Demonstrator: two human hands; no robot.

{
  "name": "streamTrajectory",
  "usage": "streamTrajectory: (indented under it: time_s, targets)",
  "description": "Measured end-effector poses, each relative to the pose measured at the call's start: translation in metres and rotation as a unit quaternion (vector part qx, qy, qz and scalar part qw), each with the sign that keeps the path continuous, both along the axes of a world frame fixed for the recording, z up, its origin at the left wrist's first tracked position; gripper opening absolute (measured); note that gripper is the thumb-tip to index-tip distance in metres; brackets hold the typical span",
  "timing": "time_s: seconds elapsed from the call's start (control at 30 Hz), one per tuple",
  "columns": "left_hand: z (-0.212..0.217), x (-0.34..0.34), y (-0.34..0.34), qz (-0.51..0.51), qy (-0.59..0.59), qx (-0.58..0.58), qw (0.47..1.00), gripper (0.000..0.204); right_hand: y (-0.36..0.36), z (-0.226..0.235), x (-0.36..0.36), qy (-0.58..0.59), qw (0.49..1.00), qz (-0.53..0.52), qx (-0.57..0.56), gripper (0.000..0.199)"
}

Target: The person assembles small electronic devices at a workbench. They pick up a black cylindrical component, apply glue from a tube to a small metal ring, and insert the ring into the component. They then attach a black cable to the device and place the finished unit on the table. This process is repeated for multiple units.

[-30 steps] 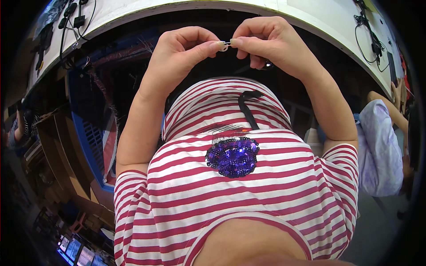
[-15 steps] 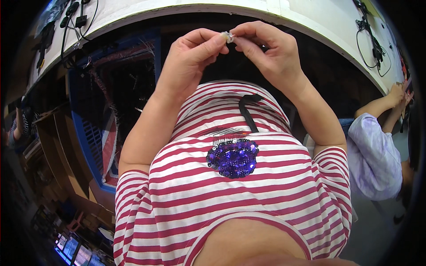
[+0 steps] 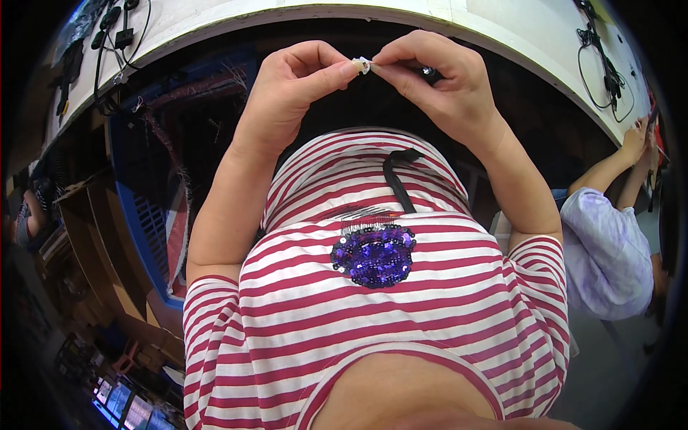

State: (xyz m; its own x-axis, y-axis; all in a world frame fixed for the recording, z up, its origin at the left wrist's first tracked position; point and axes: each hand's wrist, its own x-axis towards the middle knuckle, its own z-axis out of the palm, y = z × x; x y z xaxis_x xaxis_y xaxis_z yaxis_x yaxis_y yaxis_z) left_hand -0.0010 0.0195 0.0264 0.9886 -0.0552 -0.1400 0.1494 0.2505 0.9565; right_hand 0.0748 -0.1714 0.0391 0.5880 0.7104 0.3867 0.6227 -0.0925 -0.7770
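Observation:
Between my two hands, just in front of the table's near edge, is a tiny shiny whitish-silver piece point(image 3: 363, 66), too small for me to tell its kind. My left hand point(image 3: 301, 82) pinches it between thumb and forefinger. From the other side, the thumb and forefinger of my right hand point(image 3: 441, 82) close at its edge; whatever they grip is too small to name. A small dark, glinting thing point(image 3: 428, 71) shows within the curled fingers of my right hand, mostly hidden.
A curved-looking white table edge point(image 3: 287, 23) runs across the top. Black cables point(image 3: 123, 39) hang at its left, and more cables point(image 3: 609, 82) lie at its right. A blue plastic crate point(image 3: 132, 208) stands left, beside cardboard point(image 3: 107, 244). At right sits a person in a pale purple top point(image 3: 605, 251).
My left hand has shifted left and slightly down with the small piece. My right fingertips have drawn closer together, and the dark glinting thing in that hand shows more.

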Motion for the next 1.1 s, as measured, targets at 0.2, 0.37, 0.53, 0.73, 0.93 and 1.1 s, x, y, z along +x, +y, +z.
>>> streamTrajectory:
  time_s: [0.2, 0.37, 0.53, 0.73, 0.93, 1.1]
  targets:
    - [-0.009, 0.002, -0.008, 0.051, 0.008, -0.060, 0.997, 0.014, 0.009, -0.010, -0.010, -0.110, 0.990, -0.070, 0.046, 0.013]
    - [-0.007, 0.001, -0.006, 0.048, 0.055, -0.100, 0.992, 0.011, 0.010, -0.022, -0.005, -0.232, 0.968, -0.069, 0.068, 0.016]
    - [-0.004, -0.001, -0.003, 0.037, 0.039, -0.118, 0.992, 0.011, 0.012, -0.020, -0.008, -0.233, 0.968, -0.072, 0.062, 0.016]
    - [0.001, -0.003, 0.001, 0.023, 0.002, -0.051, 0.998, 0.013, 0.015, -0.015, -0.008, -0.170, 0.982, -0.064, 0.049, 0.015]
    - [0.010, -0.002, 0.006, 0.042, -0.035, -0.030, 0.998, 0.017, 0.018, 0.000, -0.007, 0.113, 0.992, -0.048, 0.014, 0.014]
    - [-0.015, 0.001, -0.006, 0.019, -0.036, 0.071, 0.997, 0.053, 0.018, -0.001, 0.009, 0.502, 0.847, 0.006, 0.175, 0.018]
